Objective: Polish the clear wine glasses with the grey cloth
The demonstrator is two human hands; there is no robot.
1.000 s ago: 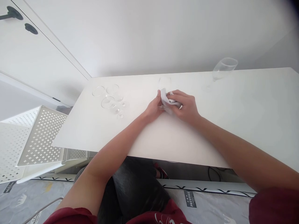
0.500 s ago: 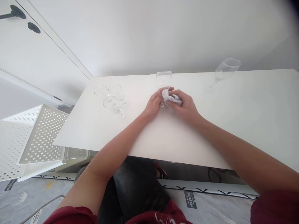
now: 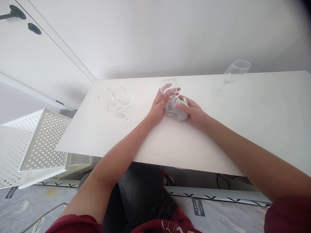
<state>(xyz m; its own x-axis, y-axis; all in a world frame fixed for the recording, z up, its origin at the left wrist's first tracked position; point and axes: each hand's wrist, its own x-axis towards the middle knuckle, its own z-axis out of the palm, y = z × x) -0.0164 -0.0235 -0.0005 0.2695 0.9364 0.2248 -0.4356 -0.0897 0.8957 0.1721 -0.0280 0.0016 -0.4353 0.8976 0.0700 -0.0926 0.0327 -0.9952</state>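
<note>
Gripping stemmed glass (image 3: 171, 99) by bowl, left hand (image 3: 158, 105): fingers behind, thumb in front! Right hand (image 3: 192, 111) has fingers clamped on white cloth (image 3: 180, 114), bunched by stem. Glass upright over mid-part of white table (image 3: 184, 145); clustered glasses (image 3: 114, 106) left, tall glass (image 3: 233, 73) right.

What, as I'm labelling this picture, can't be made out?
In the head view:
Right hand: some fingertips, hidden behind the white cloth.
Grouped glasses: outlines of their feet, too faint against the white table.
Door handle: its end, cut off by the left edge.
Red shirt: lettering, cut off by the bottom edge.
</note>
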